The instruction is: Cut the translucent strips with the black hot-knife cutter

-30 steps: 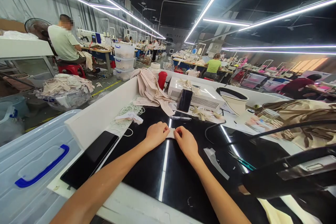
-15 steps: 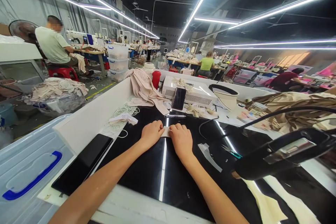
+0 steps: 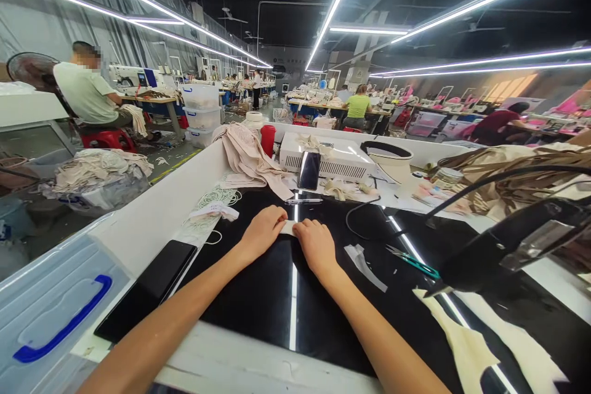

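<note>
Small pale piece [image 3: 289, 228] between hands over black bench [image 3: 249, 301]. Left hand [image 3: 265, 231] pinching one end. Right hand [image 3: 316, 244], rolled palm-down since second ago, covers other; grip hidden. Piece seemingly steadied.

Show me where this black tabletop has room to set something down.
Bare: the black tabletop between left forearm and right forearm, and between right forearm and yellowish scrap. Crowded: the far edge, with pen, upright phone and pale cloth.

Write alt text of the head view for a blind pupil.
Left hand and right hand hold a pale strip over a glossy black worktop, with green-handled snips to the right and a flat black device to the left.
</note>
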The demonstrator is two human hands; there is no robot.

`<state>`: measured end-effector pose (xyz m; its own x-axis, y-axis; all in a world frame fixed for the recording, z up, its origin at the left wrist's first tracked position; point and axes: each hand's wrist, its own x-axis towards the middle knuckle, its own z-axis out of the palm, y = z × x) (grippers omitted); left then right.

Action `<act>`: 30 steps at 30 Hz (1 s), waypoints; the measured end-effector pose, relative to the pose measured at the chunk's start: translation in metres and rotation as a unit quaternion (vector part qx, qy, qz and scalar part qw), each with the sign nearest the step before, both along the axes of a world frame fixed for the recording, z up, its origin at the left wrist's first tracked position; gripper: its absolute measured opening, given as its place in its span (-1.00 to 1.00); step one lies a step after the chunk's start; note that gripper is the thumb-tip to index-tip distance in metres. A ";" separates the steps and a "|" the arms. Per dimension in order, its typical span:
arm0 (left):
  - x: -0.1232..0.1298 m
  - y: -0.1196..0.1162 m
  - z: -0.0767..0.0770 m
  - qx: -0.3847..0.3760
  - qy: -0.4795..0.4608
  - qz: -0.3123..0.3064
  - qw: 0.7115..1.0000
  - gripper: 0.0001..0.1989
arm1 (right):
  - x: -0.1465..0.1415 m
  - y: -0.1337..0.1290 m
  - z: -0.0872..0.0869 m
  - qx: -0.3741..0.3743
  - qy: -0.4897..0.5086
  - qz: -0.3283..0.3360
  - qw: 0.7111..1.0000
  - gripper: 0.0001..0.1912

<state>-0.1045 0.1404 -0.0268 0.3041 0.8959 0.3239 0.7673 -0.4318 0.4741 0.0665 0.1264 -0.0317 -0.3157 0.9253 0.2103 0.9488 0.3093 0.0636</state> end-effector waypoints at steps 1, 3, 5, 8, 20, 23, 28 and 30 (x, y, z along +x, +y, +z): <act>0.000 -0.001 0.000 0.002 0.006 -0.022 1.000 -0.86 | 0.000 0.000 -0.001 -0.002 0.005 0.001 1.000 -0.73; -0.001 0.000 -0.001 -0.001 0.022 -0.061 0.998 -0.83 | 0.001 0.001 -0.003 -0.005 0.015 0.005 1.000 -0.73; -0.003 0.001 -0.005 -0.005 0.039 -0.085 0.996 -0.81 | 0.002 0.002 -0.005 -0.007 0.027 0.008 1.000 -0.73; -0.007 0.003 -0.012 -0.002 0.059 -0.101 0.993 -0.77 | 0.005 0.004 -0.008 -0.010 0.056 0.016 0.998 -0.75; -0.004 0.007 -0.022 0.031 0.164 -0.097 0.981 -0.65 | 0.031 0.012 -0.027 -0.010 0.185 0.050 0.981 -0.68; -0.002 0.005 -0.019 0.033 0.186 -0.091 0.978 -0.61 | 0.031 0.012 -0.030 -0.006 0.190 0.050 0.981 -0.67; 0.001 0.004 -0.016 0.036 0.198 -0.085 0.976 -0.58 | 0.028 0.010 -0.028 0.004 0.180 0.048 0.983 -0.71; 0.000 0.006 -0.015 0.036 0.193 -0.085 0.977 -0.58 | 0.027 0.010 -0.027 0.005 0.174 0.046 0.984 -0.77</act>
